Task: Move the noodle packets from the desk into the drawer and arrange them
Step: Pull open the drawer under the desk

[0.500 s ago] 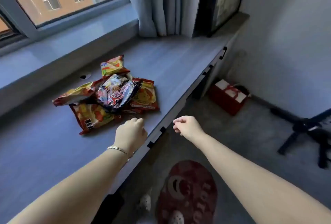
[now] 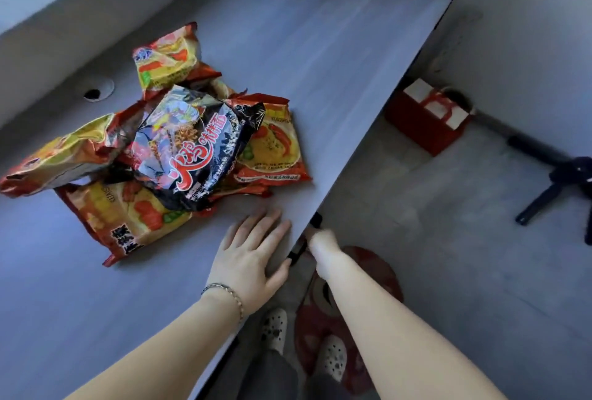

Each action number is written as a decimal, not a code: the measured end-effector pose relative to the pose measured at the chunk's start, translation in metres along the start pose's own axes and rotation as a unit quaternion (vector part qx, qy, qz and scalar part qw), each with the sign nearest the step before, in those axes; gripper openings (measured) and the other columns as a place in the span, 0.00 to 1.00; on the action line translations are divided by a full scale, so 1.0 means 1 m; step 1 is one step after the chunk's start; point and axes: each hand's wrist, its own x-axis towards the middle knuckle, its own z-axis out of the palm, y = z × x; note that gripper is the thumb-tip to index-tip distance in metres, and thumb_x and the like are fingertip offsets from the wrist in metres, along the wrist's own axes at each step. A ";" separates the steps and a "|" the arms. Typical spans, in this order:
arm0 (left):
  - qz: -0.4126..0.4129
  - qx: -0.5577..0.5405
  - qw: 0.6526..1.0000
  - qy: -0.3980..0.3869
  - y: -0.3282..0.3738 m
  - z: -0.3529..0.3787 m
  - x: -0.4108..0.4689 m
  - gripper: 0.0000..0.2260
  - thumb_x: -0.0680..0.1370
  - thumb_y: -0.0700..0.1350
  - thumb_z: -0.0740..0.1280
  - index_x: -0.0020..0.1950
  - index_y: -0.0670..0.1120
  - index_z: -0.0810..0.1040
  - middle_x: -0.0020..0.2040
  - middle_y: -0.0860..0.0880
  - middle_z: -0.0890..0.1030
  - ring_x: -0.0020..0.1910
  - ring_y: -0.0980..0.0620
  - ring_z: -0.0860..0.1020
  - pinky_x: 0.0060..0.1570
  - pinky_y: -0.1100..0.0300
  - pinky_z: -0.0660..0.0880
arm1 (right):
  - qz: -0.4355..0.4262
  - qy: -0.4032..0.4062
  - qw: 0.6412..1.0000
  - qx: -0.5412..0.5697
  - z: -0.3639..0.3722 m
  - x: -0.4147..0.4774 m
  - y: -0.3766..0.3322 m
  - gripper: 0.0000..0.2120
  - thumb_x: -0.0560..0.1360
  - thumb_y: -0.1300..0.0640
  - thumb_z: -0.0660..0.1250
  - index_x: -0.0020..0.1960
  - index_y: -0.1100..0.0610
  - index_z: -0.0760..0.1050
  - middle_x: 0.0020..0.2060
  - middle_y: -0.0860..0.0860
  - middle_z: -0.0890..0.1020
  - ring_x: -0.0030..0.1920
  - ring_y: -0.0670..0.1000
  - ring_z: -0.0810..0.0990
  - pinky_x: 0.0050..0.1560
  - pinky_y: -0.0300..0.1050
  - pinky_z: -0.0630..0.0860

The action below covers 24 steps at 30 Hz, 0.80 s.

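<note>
A loose pile of noodle packets lies on the grey desk [image 2: 320,47]. A black packet [image 2: 195,150] with red lettering sits on top. Orange and yellow packets [image 2: 128,220] lie under and around it. My left hand [image 2: 253,252] rests flat on the desk near its front edge, fingers spread, just right of the pile and holding nothing. My right hand [image 2: 323,247] reaches under the desk edge and curls around the black drawer handle [image 2: 302,239]. The drawer front itself is hidden below the desktop.
A round cable hole [image 2: 96,92] is in the desk behind the pile. On the floor stand a red gift box [image 2: 426,118], a black tripod [image 2: 557,182] at the right, and a red mat [image 2: 349,319] under my feet in white clogs.
The view has tilted down and come closer. My left hand opened and settled flat on the desk. My right hand dropped below the desk edge onto the drawer handle.
</note>
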 end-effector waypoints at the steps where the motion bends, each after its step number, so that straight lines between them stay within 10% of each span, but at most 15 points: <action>1: -0.003 -0.009 1.000 -0.007 0.001 -0.002 0.000 0.24 0.70 0.56 0.60 0.64 0.48 0.75 0.63 0.46 0.79 0.64 0.46 0.67 0.63 0.52 0.61 | 0.007 0.005 1.000 0.025 0.002 0.001 0.001 0.15 0.76 0.58 0.61 0.60 0.63 0.74 0.54 0.59 0.80 0.52 0.57 0.78 0.55 0.50 0.74; 6: -0.003 -0.011 1.000 0.003 0.001 -0.003 0.000 0.25 0.70 0.55 0.60 0.64 0.47 0.77 0.64 0.46 0.78 0.65 0.47 0.66 0.65 0.52 0.60 | 0.004 0.004 0.998 0.060 -0.002 -0.002 0.015 0.15 0.78 0.53 0.58 0.60 0.60 0.72 0.43 0.53 0.78 0.49 0.56 0.76 0.57 0.52 0.72; 17: -0.031 0.075 0.994 -0.067 0.026 -0.014 -0.006 0.24 0.72 0.50 0.56 0.63 0.41 0.76 0.63 0.41 0.79 0.62 0.39 0.77 0.64 0.45 0.70 | 0.043 0.117 0.960 0.252 -0.102 -0.049 0.057 0.41 0.62 0.24 0.56 0.63 0.53 0.73 0.64 0.55 0.75 0.62 0.58 0.75 0.67 0.58 0.68; 21: -0.068 0.052 0.994 -0.071 0.051 -0.017 -0.020 0.24 0.70 0.40 0.70 0.65 0.39 0.73 0.67 0.40 0.75 0.67 0.37 0.71 0.64 0.40 0.69 | -0.201 0.369 0.904 -0.074 -0.124 -0.089 0.078 0.31 0.73 0.51 0.65 0.72 0.59 0.60 0.72 0.58 0.63 0.71 0.59 0.64 0.71 0.53 0.63; 24: -0.053 0.059 0.991 -0.110 0.077 -0.017 -0.042 0.25 0.76 0.42 0.63 0.74 0.45 0.62 0.76 0.45 0.60 0.76 0.44 0.56 0.74 0.46 0.52 | -0.341 0.215 0.771 -0.494 -0.138 -0.116 0.090 0.22 0.76 0.59 0.60 0.70 0.57 0.65 0.73 0.55 0.63 0.75 0.55 0.57 0.74 0.49 0.53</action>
